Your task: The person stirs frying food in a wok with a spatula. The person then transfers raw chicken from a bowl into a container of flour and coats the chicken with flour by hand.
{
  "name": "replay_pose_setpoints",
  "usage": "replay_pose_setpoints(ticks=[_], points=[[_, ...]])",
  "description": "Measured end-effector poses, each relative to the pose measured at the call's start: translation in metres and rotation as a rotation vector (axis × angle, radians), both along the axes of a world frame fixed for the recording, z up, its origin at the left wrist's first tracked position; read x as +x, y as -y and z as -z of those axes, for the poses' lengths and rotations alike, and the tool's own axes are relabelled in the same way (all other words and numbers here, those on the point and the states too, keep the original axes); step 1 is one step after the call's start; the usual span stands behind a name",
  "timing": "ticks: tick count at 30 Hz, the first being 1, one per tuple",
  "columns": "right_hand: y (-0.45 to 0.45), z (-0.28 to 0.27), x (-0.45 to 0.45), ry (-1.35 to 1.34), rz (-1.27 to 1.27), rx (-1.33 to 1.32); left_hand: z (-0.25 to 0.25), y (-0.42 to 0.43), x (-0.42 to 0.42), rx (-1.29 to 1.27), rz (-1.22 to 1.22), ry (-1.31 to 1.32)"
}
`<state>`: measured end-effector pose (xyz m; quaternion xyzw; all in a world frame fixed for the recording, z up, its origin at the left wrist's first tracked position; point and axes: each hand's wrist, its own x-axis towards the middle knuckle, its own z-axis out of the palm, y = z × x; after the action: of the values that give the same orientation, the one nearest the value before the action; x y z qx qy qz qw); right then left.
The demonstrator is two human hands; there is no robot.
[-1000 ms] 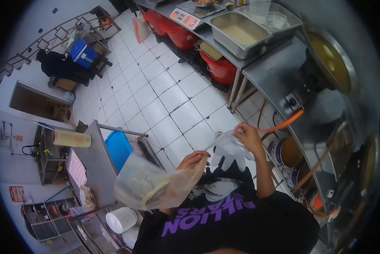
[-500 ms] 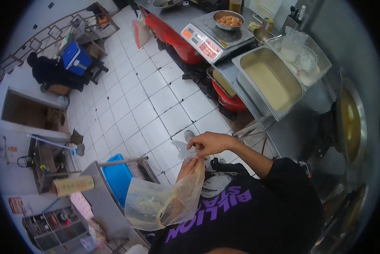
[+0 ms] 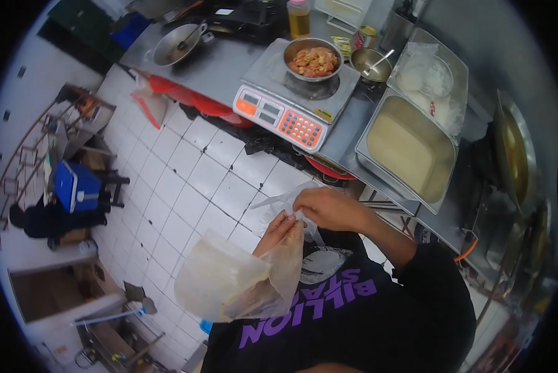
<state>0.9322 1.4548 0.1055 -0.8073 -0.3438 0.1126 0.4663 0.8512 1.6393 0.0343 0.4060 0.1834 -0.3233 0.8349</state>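
My left hand [image 3: 276, 232] and my right hand [image 3: 330, 209] meet in front of my shirt. Both have their fingertips pinched on a thin, clear plastic piece [image 3: 285, 202], crumpled and floppy; I cannot tell whether it is a bag or a glove. Around my left forearm hangs a large translucent plastic bag [image 3: 207, 273], loose, wide at its lower end and stained yellowish. It hides most of that forearm.
On the steel counter [image 3: 229, 81] stand a digital scale [image 3: 282, 118] bearing a metal bowl [image 3: 314, 73] of raw meat pieces, a deep tray [image 3: 403, 149] of pale batter, a small pan [image 3: 372, 65] and a wok [image 3: 178, 45]. A large oil wok [image 3: 518, 155] is at right.
My view has swung toward the counter, so the scale and trays look nearer. Both hands stay together at the clear plastic, which now spreads wider. The translucent bag still hangs from my left forearm.
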Motion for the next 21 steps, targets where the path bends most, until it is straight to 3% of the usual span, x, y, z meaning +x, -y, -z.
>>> replay_pose_setpoints(ticks=[2,6,8,10,12,14,17,19,20,21], points=[[-0.011,0.025,0.017,-0.243,-0.138,-0.434,0.014,-0.012,0.026,0.017,0.082,0.024],[-0.027,0.044,0.058,-0.297,-0.037,-0.523,0.013,-0.020,0.069,0.156,0.230,0.141],[-0.042,0.056,0.088,-0.397,0.224,-0.225,0.018,-0.023,0.094,0.175,0.247,0.200],[-0.060,0.077,0.112,-0.375,0.256,-0.094,0.013,-0.027,0.114,0.200,0.254,0.252],[-0.084,0.089,0.129,-0.549,0.438,0.367,0.003,-0.028,0.136,0.198,0.123,0.158],[-0.091,0.079,0.153,-0.569,0.460,0.414,0.007,-0.036,0.158,0.227,0.090,0.188],[-0.090,0.063,0.183,-0.975,0.090,-0.040,0.002,-0.045,0.166,0.242,0.050,0.159],[-0.104,0.096,0.185,-0.877,0.045,0.086,0.001,-0.048,0.178,0.231,0.043,0.138],[-0.110,0.093,0.189,-0.768,0.007,0.220,0.002,-0.051,0.181,0.255,0.052,0.164],[-0.111,0.090,0.193,-0.792,-0.010,0.190,0.001,-0.053,0.185,0.279,0.066,0.188]])
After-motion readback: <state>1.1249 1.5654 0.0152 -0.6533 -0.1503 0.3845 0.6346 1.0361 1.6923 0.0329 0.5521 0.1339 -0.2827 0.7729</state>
